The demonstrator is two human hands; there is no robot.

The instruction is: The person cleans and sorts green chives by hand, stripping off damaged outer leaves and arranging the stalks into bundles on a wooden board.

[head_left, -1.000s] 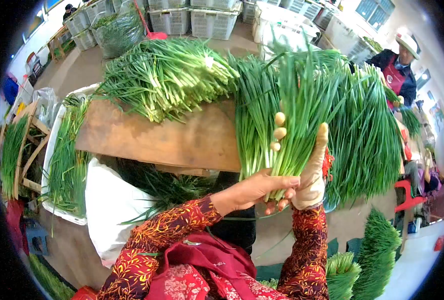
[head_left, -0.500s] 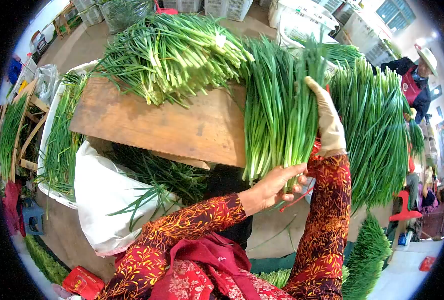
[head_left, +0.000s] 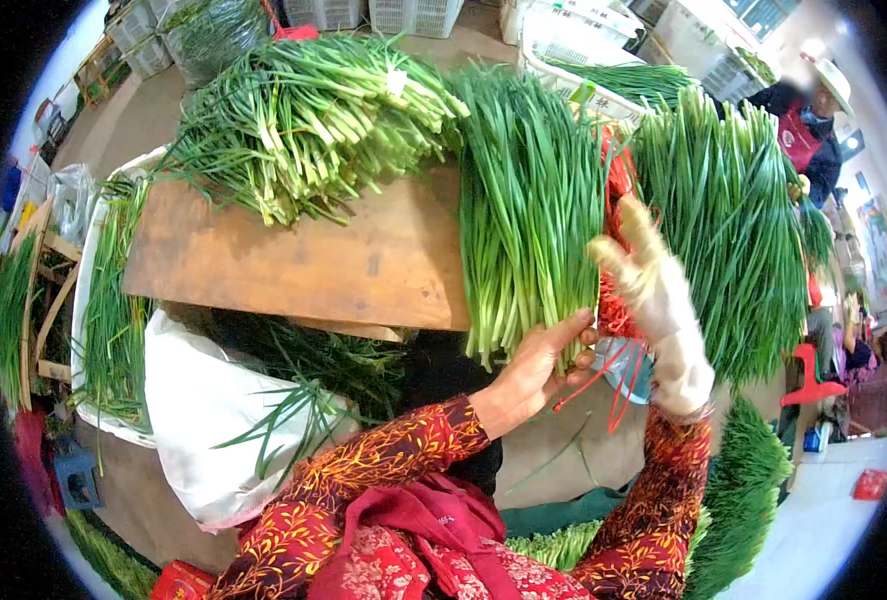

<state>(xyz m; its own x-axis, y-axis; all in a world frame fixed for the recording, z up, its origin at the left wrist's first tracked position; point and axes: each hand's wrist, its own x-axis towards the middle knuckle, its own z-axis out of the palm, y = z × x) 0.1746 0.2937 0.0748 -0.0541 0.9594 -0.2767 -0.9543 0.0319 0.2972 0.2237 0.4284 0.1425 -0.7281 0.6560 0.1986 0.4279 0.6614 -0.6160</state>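
Note:
My left hand (head_left: 536, 372) is bare and closes round the pale stem ends at the lower right of a bundle of green stalks (head_left: 529, 210), which lies on the wooden board (head_left: 304, 255). Just right of that bundle is my gloved right hand (head_left: 659, 300), its fingers apart and nothing between them. Red ties (head_left: 619, 185) hang behind its fingers. A looser heap of stalks (head_left: 314, 120) rests on the back of the board. Beyond my right hand stands another large bundle (head_left: 729, 240).
A white tub (head_left: 89, 330) with stalks stands at the left, beside a white sack (head_left: 204, 430). Crates (head_left: 416, 18) line the back. A person in a white hat (head_left: 814, 120) is at the right. A red stool (head_left: 812, 380) stands below them.
The stalks that my hands held upright now lie with the bundle on the board. My right hand has come away from them, its fingers spreading. The view has shifted.

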